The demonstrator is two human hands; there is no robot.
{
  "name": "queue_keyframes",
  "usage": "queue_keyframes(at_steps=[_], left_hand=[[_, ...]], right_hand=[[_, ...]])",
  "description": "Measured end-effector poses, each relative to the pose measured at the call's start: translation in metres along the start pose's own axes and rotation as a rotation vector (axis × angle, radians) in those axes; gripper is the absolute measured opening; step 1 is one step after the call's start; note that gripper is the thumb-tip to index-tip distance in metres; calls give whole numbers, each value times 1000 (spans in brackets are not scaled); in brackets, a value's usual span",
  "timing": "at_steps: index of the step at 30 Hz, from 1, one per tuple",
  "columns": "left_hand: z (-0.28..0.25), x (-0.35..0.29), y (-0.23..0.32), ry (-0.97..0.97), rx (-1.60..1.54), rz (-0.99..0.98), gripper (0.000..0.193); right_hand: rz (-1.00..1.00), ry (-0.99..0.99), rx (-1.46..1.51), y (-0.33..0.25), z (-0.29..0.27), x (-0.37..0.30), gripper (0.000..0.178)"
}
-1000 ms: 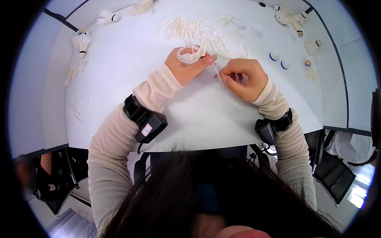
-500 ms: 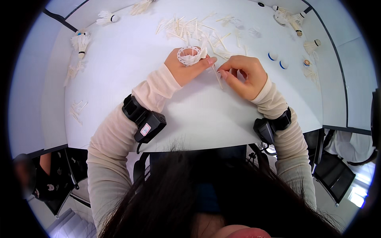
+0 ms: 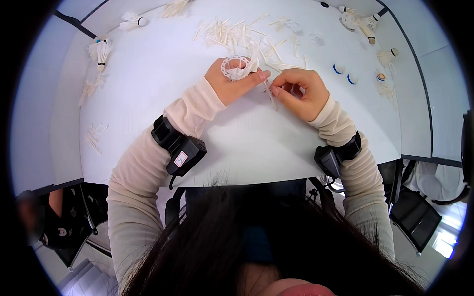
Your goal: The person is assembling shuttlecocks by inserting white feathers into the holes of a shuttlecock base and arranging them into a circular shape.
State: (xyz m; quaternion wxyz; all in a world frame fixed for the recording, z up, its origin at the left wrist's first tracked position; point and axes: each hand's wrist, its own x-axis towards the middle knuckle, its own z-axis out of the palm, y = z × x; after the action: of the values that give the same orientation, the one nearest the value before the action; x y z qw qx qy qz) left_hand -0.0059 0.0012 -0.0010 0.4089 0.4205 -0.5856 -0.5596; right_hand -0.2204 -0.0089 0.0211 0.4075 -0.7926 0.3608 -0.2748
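A light, steady squeeze suits the left hand [image 3: 228, 88], its grip closed on a white ring [image 3: 223, 68] and thin stick [image 3: 273, 102] above the counter [image 3: 252, 148], while the right hand [image 3: 305, 94] curls at the stick, pinch or touch unclear.

A loose heap of pale sticks [image 3: 228, 35] lies toward the far edge of the white desk [image 3: 237, 153], with a white shuttlecock [image 3: 131, 21] near the far left corner. More shuttlecocks [image 3: 366, 31] cluster at the far right corner; two blue-and-white caps [image 3: 338, 69] sit toward the right edge, loose slivers [image 3: 93, 138] toward the near left corner.
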Motion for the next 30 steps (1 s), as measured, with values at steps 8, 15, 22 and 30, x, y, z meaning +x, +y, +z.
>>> queue_keyframes(at_steps=[8, 15, 22, 30], left_hand=[[-2, 0, 0, 3, -3, -13, 19], [0, -1, 5, 3, 111, -6, 19], [-3, 2, 0, -45, 115, -10, 18], [-2, 1, 0, -6, 13, -18, 19]], right_hand=[[-2, -21, 4, 0, 0, -1, 11], [13, 57, 21, 2, 0, -2, 13], [13, 43, 11, 2, 1, 0, 14], [6, 27, 19, 5, 0, 1, 12]])
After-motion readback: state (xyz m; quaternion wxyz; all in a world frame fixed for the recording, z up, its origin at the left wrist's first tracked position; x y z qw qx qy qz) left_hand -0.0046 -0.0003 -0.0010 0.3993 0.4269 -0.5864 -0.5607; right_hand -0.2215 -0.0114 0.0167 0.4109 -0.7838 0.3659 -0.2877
